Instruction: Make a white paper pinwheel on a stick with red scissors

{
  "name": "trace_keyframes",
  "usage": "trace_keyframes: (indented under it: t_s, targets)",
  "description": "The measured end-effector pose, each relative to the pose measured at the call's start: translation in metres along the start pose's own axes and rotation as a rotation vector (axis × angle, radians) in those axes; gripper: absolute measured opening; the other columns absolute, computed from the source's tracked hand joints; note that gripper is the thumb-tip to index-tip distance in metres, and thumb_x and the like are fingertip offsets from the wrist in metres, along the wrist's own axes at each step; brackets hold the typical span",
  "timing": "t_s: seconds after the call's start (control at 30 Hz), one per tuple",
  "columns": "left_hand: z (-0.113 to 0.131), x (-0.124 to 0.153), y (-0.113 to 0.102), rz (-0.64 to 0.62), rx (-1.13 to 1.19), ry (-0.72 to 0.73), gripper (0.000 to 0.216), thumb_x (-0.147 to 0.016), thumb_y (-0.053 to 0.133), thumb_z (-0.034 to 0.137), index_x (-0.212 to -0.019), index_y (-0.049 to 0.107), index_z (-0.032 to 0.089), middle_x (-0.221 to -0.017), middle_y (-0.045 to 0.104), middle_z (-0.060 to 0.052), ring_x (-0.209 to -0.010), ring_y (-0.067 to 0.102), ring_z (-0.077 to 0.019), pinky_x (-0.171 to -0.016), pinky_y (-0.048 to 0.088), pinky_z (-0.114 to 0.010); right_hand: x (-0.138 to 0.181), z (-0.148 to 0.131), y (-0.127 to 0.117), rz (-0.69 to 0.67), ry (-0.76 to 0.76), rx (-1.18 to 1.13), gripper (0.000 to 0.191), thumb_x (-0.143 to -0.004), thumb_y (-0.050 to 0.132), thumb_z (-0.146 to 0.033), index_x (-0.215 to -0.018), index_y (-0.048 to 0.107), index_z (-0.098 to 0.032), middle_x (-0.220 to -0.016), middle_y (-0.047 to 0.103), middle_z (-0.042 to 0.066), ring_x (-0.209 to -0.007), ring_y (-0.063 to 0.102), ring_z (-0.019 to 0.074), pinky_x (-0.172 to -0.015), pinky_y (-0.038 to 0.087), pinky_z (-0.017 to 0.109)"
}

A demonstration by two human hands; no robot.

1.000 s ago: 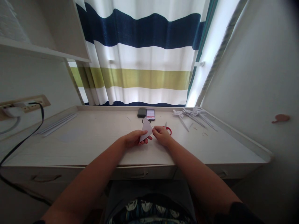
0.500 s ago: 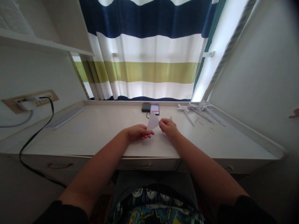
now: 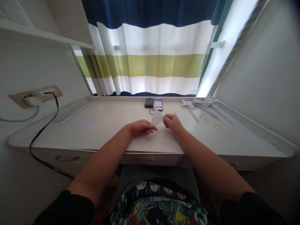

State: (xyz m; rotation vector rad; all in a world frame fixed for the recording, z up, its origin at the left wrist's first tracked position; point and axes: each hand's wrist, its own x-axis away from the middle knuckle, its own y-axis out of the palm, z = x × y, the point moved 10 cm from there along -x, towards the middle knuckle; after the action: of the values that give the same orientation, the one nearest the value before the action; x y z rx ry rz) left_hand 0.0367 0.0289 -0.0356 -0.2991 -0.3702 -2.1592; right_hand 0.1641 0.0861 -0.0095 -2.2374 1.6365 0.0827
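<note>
Between my two hands is a small white piece of paper (image 3: 157, 117), roughly triangular, raised just above the desk. My left hand (image 3: 142, 127) pinches its lower left edge between thumb and fingers. At its right corner, my right hand (image 3: 172, 122) grips the paper with curled fingers. A small pointed tip of something (image 3: 174, 113) shows behind my right hand; most of it is hidden. Beyond the paper lie a phone (image 3: 158, 104) with its screen lit and a dark box-shaped device (image 3: 148, 103) with a short cable.
Several folded paper pieces with long stems (image 3: 206, 107) lie at the back right, with small scraps nearby. Paper strips (image 3: 71, 113) rest at the back left. A black cable (image 3: 38, 136) hangs from the wall socket (image 3: 36, 96) past the desk's left side. A striped curtain (image 3: 150, 65) closes the back.
The whole view has shifted a little as my head moved. Both hands keep their hold on the paper, with hardly any change in their pose.
</note>
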Motion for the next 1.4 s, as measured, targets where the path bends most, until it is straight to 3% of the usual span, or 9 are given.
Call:
trace_keyframes:
  t_s: [0.23,0.47,0.6,0.9,1.1,1.2,1.4]
  targets:
    - [0.000,-0.003,-0.009,0.075,-0.057,0.007,0.026,-0.070,0.079,0.029,-0.086,0.072,0.010,-0.073,0.069,-0.006,-0.053,0.056,-0.0058,-0.046,0.044,-0.013,-0.002,0.004,-0.004,0.030,0.018,-0.049,0.025,-0.094,0.054,-0.035,-0.102,0.060,-0.013,-0.089,0.062,0.003,-0.068,0.060,0.0110,-0.060,0.053,0.026]
    - [0.008,-0.005,-0.018,0.161,-0.129,0.076,0.031,-0.069,0.078,0.039,-0.075,0.069,0.010,-0.060,0.065,-0.003,-0.047,0.051,-0.0051,-0.042,0.036,-0.015,-0.003,0.005,-0.010,0.090,0.031,-0.071,0.026,-0.093,0.055,-0.035,-0.107,0.059,-0.013,-0.097,0.063,0.005,-0.077,0.062,0.0137,-0.066,0.054,0.030]
    - [0.012,-0.004,-0.017,0.190,-0.168,0.116,0.035,-0.069,0.077,0.043,-0.071,0.068,0.009,-0.056,0.064,-0.003,-0.043,0.047,-0.0053,-0.041,0.032,-0.017,-0.003,0.005,-0.012,0.113,0.030,-0.082,0.024,-0.093,0.055,-0.034,-0.104,0.060,-0.013,-0.093,0.063,0.004,-0.073,0.061,0.0123,-0.063,0.054,0.027]
    - [0.012,-0.007,-0.019,0.209,-0.149,0.157,0.045,-0.075,0.068,0.054,-0.076,0.068,0.009,-0.065,0.067,-0.007,-0.050,0.051,-0.0069,-0.046,0.035,-0.019,-0.006,0.009,-0.023,0.158,0.016,-0.130,0.027,-0.093,0.055,-0.035,-0.110,0.058,-0.014,-0.101,0.062,0.006,-0.080,0.062,0.0148,-0.069,0.055,0.032]
    - [0.016,-0.009,-0.018,0.244,-0.129,0.227,0.054,-0.072,0.065,0.063,-0.085,0.066,0.010,-0.078,0.068,-0.009,-0.059,0.055,-0.0097,-0.051,0.038,-0.020,-0.005,0.008,-0.017,0.129,0.023,-0.134,0.027,-0.093,0.055,-0.035,-0.109,0.059,-0.014,-0.099,0.062,0.005,-0.079,0.062,0.0143,-0.068,0.055,0.031]
    - [0.020,-0.008,-0.014,0.254,-0.164,0.258,0.051,-0.068,0.070,0.059,-0.085,0.067,0.011,-0.078,0.068,-0.007,-0.062,0.056,-0.0108,-0.052,0.038,-0.021,-0.003,0.007,-0.009,0.096,0.026,-0.131,0.025,-0.093,0.055,-0.034,-0.106,0.059,-0.013,-0.096,0.063,0.004,-0.075,0.062,0.0130,-0.065,0.054,0.029]
    - [0.027,-0.002,-0.006,0.215,-0.258,0.284,0.037,-0.064,0.077,0.045,-0.060,0.059,0.013,-0.053,0.053,0.000,-0.046,0.040,-0.0065,-0.044,0.025,-0.021,-0.003,0.005,-0.003,0.072,0.019,-0.131,0.024,-0.093,0.055,-0.034,-0.104,0.059,-0.013,-0.093,0.063,0.004,-0.073,0.061,0.0123,-0.063,0.054,0.028]
